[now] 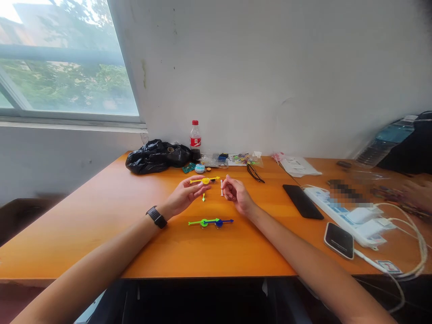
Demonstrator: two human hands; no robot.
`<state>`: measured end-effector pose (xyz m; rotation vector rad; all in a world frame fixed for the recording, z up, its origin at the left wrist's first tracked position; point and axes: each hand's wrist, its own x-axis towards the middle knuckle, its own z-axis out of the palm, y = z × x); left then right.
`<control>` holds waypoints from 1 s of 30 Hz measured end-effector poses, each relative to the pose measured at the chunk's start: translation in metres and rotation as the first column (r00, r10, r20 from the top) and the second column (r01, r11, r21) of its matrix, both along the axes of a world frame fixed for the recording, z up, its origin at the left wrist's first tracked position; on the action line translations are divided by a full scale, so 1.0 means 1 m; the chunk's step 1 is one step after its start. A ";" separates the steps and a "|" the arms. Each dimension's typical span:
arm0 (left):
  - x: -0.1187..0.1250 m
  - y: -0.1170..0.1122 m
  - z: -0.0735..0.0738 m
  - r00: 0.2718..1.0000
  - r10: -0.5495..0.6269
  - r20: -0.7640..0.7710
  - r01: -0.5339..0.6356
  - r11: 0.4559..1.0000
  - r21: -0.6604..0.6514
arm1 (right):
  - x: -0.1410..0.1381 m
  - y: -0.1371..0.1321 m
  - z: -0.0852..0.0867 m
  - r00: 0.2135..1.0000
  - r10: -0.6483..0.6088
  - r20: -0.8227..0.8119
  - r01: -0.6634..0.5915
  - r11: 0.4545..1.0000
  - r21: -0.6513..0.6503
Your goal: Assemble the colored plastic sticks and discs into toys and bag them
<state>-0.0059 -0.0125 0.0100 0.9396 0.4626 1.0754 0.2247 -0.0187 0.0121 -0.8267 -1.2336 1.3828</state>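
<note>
My left hand (pixel 185 195) pinches a yellow plastic arrow piece with a round hub (pixel 204 180) just above the orange table (pixel 101 225). A small yellow-green bit (pixel 203 197) sits under that hand. My right hand (pixel 236 194) is closed round a small white pin (pixel 222 187), held upright beside the yellow piece. A green arrow piece (pixel 202 222) and a blue arrow piece (pixel 222 222) lie joined end to end on the table in front of both hands. A dark band is on my left wrist.
At the back stand a black plastic bag (pixel 155 156), a red-capped bottle (pixel 195 139), small parts bags (pixel 236 159) and glasses (pixel 255 173). To the right lie two phones (pixel 303 201) (pixel 339 240), a white power strip (pixel 351 216) with cables, and another person's hand (pixel 416 193).
</note>
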 end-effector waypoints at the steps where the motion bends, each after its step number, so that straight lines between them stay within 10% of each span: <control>1: 0.000 0.000 0.000 1.000 0.001 -0.007 -0.001 1.000 0.002 | 0.000 0.000 0.000 1.000 0.000 -0.001 0.000 1.000 0.000; 13: 0.006 -0.006 0.001 0.972 0.057 -0.228 -0.037 0.995 0.094 | -0.001 -0.001 -0.002 0.994 -0.022 0.109 0.020 1.000 0.019; 23: 0.009 -0.011 -0.001 0.939 0.193 -0.283 -0.120 0.959 0.257 | -0.011 -0.009 -0.006 0.906 0.118 0.407 -0.199 0.967 0.161; 30: 0.011 -0.012 -0.004 0.886 0.164 -0.434 0.004 0.932 0.361 | 0.004 0.002 -0.002 0.881 0.190 0.432 -0.244 0.967 0.071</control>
